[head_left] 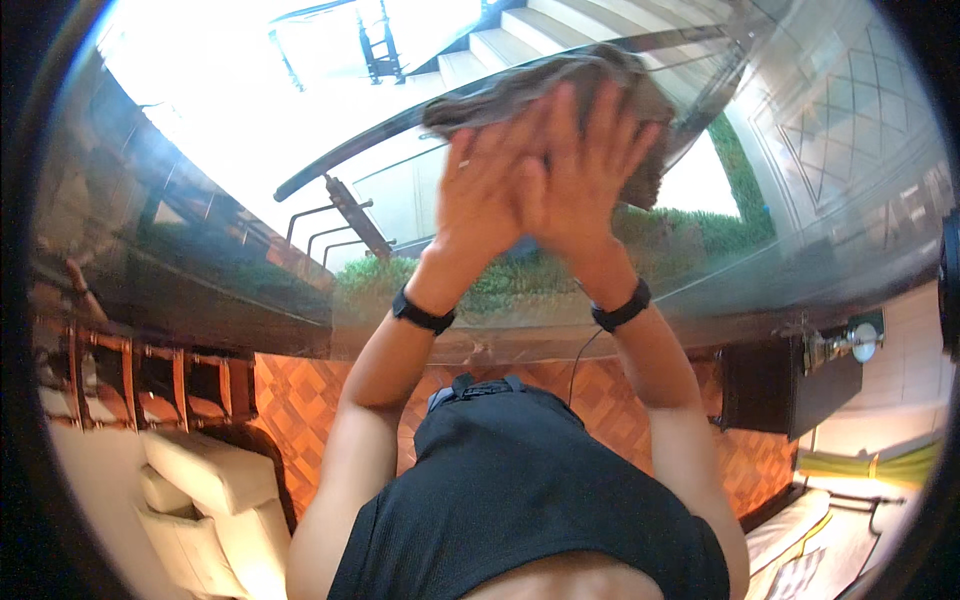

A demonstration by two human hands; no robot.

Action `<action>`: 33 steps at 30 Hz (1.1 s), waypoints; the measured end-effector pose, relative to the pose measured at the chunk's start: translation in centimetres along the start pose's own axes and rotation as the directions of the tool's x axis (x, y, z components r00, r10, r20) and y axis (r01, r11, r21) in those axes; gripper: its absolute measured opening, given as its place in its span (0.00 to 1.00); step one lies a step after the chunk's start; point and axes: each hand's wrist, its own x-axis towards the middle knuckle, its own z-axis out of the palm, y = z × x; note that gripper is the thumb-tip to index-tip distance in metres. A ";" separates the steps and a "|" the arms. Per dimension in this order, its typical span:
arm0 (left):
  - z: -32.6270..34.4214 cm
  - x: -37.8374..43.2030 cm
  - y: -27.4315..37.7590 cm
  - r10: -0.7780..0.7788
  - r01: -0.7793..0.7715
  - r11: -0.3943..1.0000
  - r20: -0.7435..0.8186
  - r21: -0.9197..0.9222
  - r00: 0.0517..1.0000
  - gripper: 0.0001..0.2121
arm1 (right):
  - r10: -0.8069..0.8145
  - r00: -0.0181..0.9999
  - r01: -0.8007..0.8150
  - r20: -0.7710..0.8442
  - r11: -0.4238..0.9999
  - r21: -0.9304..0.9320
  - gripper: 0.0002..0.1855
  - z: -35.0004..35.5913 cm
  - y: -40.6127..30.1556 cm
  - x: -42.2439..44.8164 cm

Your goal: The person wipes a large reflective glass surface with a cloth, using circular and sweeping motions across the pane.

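Both my hands press flat against a crumpled grey-brown cloth (641, 86), which lies spread on a large glass pane (405, 176) in front of me. My left hand (487, 176) bears on the cloth's lower left part, fingers apart and a ring on one of them. Right beside it, my right hand (585, 165) covers the middle of the cloth with its fingers spread. The thumbs meet or overlap between the hands. Dark bands circle both wrists. The fingers and the cloth are slightly blurred.
Through the glass appear pale stairs (510, 45), a dark handrail (352, 154) and green plants (375, 281). Behind me are a parquet floor (300, 390), a cream sofa (217, 480), a dark cabinet (757, 382) and wooden shelving (180, 382). A thin cable (576, 360) hangs by my right side.
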 end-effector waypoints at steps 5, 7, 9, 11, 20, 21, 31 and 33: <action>-3.5 -6.9 -8.4 -0.067 0.087 0.987 -0.142 0.138 0.988 0.30 | -0.246 0.969 0.246 0.024 0.969 -0.027 0.38 6.6 -8.7 0.7; -4.9 -8.9 -11.4 -0.100 0.126 0.981 -0.166 0.151 0.981 0.30 | -0.314 0.934 0.333 0.172 0.937 -0.100 0.38 7.7 -12.4 1.8; -5.4 -10.0 -13.4 -0.116 0.142 0.980 -0.178 0.138 0.977 0.30 | -0.272 0.957 0.261 0.103 0.959 0.108 0.34 11.2 -15.6 0.6; -7.9 -11.8 -15.5 -0.148 0.184 0.966 -0.197 0.182 0.969 0.30 | -0.247 0.963 0.206 0.108 0.932 0.300 0.34 13.3 -19.5 -0.8; -11.0 -19.2 -17.3 -0.293 0.325 0.925 -0.178 0.194 0.939 0.31 | -0.209 0.931 -0.011 0.301 0.804 0.594 0.34 18.7 -27.6 -9.1; -11.2 -19.6 -17.1 -0.304 0.337 0.919 -0.177 0.205 0.936 0.31 | -0.204 0.930 -0.039 0.306 0.773 0.634 0.34 18.8 -28.5 -9.3; -9.0 -12.9 -11.1 -0.210 0.231 0.958 -0.129 0.172 0.969 0.31 | -0.232 0.963 0.177 0.135 0.927 0.331 0.30 8.9 -18.3 -0.8; -7.6 -10.5 -8.3 -0.182 0.196 0.969 -0.098 0.150 0.978 0.31 | -0.193 0.975 0.114 0.110 0.860 0.497 0.29 5.9 -14.1 0.0</action>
